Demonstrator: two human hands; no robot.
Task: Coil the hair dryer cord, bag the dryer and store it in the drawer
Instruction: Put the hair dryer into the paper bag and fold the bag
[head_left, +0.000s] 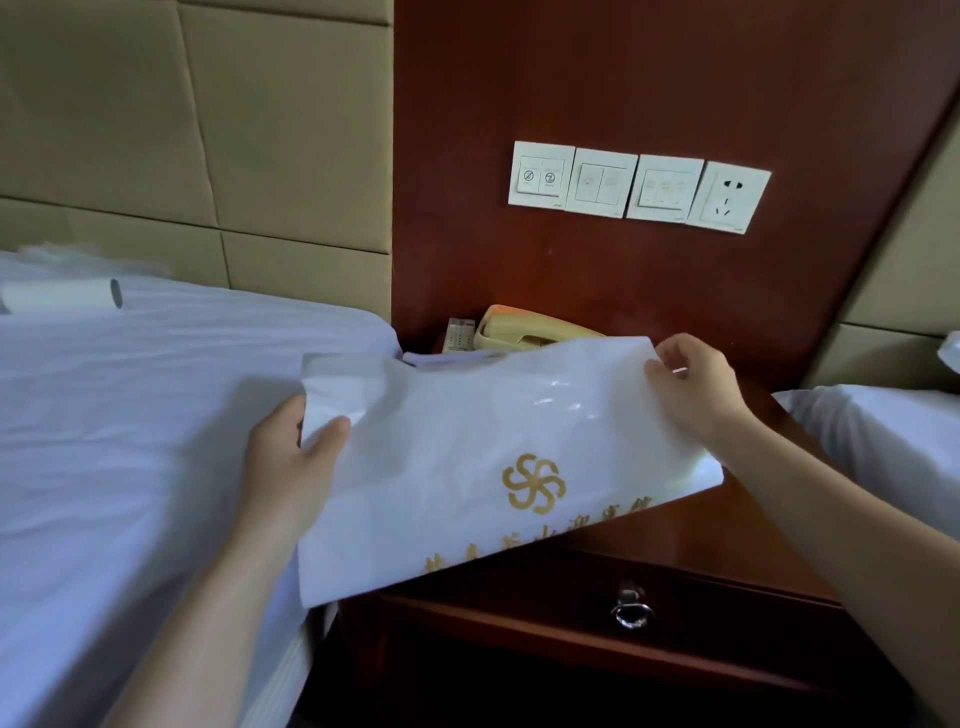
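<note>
Now holding white bag (483, 441) mid-frame above nightstand (753, 519). Pinching its upper right corner with right hand (696, 384), fingers curled close. Gripping its left edge with left hand (291, 457), thumb on top. Seeing hair dryer (62, 295) on bed (130, 415), upper left.

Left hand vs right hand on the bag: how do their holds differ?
Left hand grips the bag's left edge, thumb over its front; right hand pinches the top right corner. Left hand sits lower, by the bed; right hand higher, over the nightstand. Both hold the same white bag.
</note>
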